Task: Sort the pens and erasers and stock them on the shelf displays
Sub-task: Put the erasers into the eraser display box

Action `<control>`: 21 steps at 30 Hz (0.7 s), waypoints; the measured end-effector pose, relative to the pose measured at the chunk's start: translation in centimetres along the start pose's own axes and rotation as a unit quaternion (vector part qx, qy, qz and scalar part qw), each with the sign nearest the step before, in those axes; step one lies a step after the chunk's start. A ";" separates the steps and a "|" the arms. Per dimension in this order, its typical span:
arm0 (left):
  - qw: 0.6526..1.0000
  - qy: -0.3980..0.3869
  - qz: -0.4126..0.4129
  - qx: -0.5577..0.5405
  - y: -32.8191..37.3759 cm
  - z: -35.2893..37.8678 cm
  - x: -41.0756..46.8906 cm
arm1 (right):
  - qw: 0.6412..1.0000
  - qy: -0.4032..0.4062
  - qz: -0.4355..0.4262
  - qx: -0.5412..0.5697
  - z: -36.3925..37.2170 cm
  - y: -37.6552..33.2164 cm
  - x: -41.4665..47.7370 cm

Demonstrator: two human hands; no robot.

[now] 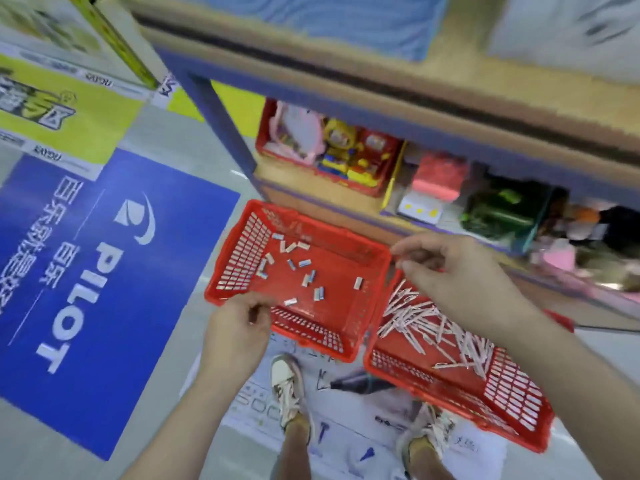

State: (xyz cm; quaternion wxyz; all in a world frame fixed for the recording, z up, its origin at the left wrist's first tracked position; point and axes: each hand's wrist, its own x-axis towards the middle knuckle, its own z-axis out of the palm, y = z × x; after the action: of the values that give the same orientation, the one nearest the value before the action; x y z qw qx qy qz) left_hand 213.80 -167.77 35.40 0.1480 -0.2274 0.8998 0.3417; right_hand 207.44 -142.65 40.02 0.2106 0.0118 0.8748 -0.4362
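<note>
A red plastic basket (349, 247) with several small white-and-blue erasers (306, 278) loose on its bottom hangs over the floor in front of me. My left hand (239, 329) grips its near left rim. My right hand (453, 271) has its fingers curled and pinched at the basket's far right corner. Touching its right side, a second red basket (460, 382) lies lower and holds a heap of several white and pink pens (436, 323). My right hand covers part of that heap.
A blue-framed shelf unit (221, 119) with wooden boards stands ahead, its low shelf holding a red bin of toys (332, 150) and boxed goods (429, 195). A blue floor sign (104, 271) lies to the left. My feet (287, 386) stand on printed paper with a dark marker (360, 381).
</note>
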 end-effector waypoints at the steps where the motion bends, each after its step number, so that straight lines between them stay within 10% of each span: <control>1: 1.000 -0.008 -0.005 0.009 -2.2 -0.2 1.3 | 1.000 -0.002 0.006 -0.007 2.7 0.4 1.0; 10: 0.992 -0.064 0.013 0.107 -18.5 3.6 13.3 | 0.986 -0.062 0.136 -0.069 23.4 10.8 9.2; 21: 0.936 -0.187 0.197 0.226 -25.4 27.6 29.5 | 0.959 -0.095 0.196 -0.179 39.8 29.6 21.4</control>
State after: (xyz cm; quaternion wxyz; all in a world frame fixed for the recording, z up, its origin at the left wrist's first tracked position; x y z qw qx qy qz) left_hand 204.71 -174.90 -10.87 0.2904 0.0621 0.9361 0.1883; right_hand 208.26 -158.34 -11.66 0.3725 0.1041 0.8952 -0.2214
